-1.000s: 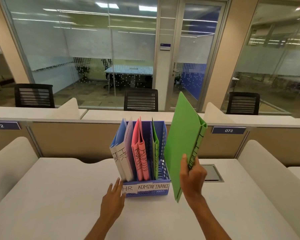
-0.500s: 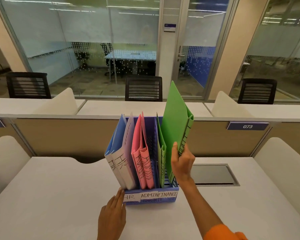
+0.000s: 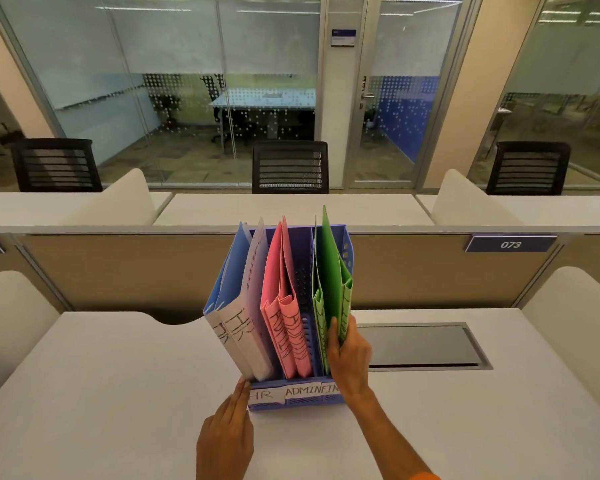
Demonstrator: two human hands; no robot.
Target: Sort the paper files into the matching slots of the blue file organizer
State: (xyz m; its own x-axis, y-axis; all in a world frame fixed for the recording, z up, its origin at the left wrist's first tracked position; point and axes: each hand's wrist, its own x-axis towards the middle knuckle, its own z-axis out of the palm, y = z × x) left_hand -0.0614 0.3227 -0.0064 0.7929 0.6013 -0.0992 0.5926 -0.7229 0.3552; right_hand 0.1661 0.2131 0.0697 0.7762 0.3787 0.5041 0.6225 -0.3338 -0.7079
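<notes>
The blue file organizer [image 3: 293, 402] stands on the white desk before me, with front labels HR, ADMIN and a partly hidden third one. Blue and white HR files [image 3: 234, 299] lean in the left slot. Pink ADMIN files [image 3: 284, 306] fill the middle slot. Two green files [image 3: 329, 268] stand in the right slot. My right hand [image 3: 349, 358] grips the front edge of the right-hand green file, which sits down inside that slot. My left hand [image 3: 227, 434] rests flat with fingers together against the organizer's front left corner, holding nothing.
A grey cable hatch [image 3: 420, 346] is set into the desk right of the organizer. A beige partition [image 3: 118, 268] with a 073 tag [image 3: 510, 244] runs behind. White side dividers flank the desk. Black chairs stand beyond.
My right hand has brought the green file from the air at the right down into the organizer's right slot. My left hand stayed at the front left corner.
</notes>
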